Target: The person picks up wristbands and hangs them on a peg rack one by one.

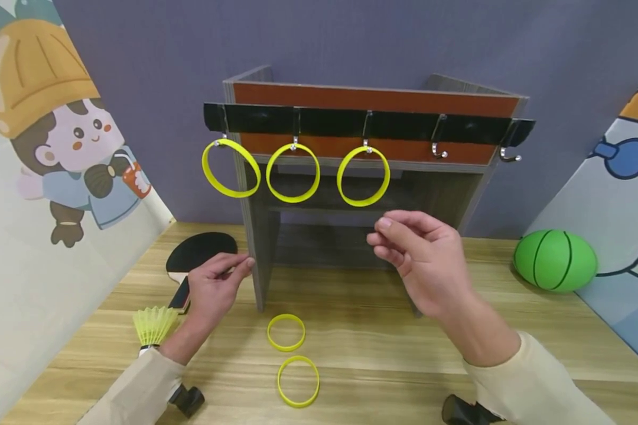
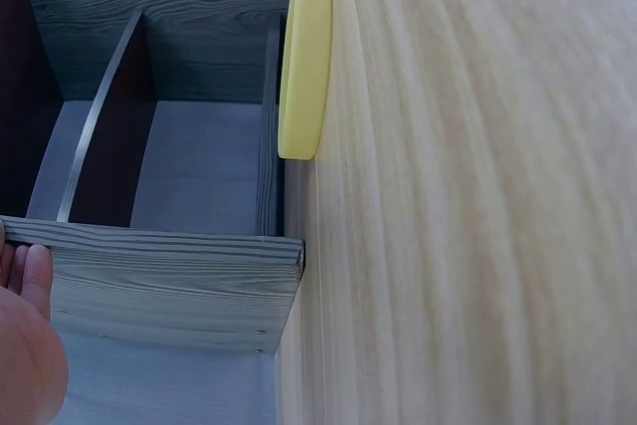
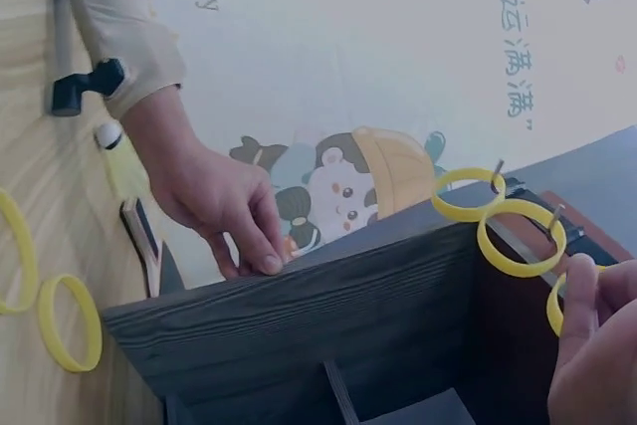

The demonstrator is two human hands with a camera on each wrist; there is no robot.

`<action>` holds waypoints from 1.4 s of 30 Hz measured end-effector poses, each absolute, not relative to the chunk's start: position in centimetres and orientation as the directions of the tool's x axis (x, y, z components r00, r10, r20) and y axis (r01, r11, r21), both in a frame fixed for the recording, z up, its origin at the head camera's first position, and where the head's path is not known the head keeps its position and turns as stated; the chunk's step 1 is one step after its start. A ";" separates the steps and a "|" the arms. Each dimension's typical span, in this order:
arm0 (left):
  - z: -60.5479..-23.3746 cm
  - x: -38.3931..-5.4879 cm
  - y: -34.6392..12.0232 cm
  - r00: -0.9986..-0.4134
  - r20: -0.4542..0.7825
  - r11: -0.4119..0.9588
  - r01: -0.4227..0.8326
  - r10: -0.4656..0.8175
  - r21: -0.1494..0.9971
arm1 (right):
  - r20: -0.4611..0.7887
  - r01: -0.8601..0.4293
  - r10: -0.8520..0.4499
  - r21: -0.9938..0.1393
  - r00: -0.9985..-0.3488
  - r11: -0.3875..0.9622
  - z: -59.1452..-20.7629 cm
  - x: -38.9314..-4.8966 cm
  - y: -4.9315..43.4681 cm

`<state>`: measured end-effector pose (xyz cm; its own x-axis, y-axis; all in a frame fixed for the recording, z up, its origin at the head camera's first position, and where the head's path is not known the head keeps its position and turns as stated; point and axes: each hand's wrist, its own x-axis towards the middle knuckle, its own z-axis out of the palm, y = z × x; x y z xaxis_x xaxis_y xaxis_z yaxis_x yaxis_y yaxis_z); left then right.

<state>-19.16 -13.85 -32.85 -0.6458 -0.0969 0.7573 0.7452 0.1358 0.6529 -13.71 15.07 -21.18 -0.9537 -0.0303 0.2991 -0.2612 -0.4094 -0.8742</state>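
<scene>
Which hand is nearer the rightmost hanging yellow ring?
Right: the right hand is below and right of the ring; the left hand is lower, at the shelf's left edge.

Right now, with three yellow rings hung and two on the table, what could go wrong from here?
The right hand sits just below the rightmost hung ring; if raised, it could knock that ring off its hook. The left hand touches the shelf unit; a push there might shake the leftmost ring loose.

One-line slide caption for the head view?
Three yellow rings hang on hooks, two more lie on the tabletop; left hand touches the shelf, right hand hovers nearby.
</scene>
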 end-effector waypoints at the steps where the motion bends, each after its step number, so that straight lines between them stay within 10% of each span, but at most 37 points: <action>1: -32.8 -19.2 -13.8 -0.648 0.756 0.134 0.744 -0.095 0.654 | 0.308 -0.266 -0.043 -0.874 -0.950 -0.406 -21.4 -13.5 15.1; 42: -33.0 -19.5 -13.6 -0.629 0.771 0.173 0.752 -0.101 0.636 | -0.155 0.115 -0.458 -0.987 -0.876 0.115 -35.8 -10.6 13.7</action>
<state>-19.48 -13.65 -32.97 -0.6287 -0.1010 0.7711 0.7522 0.1726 0.6359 -10.62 13.74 -35.78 -0.8755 -0.4576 -0.1553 0.1151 0.1148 -0.9867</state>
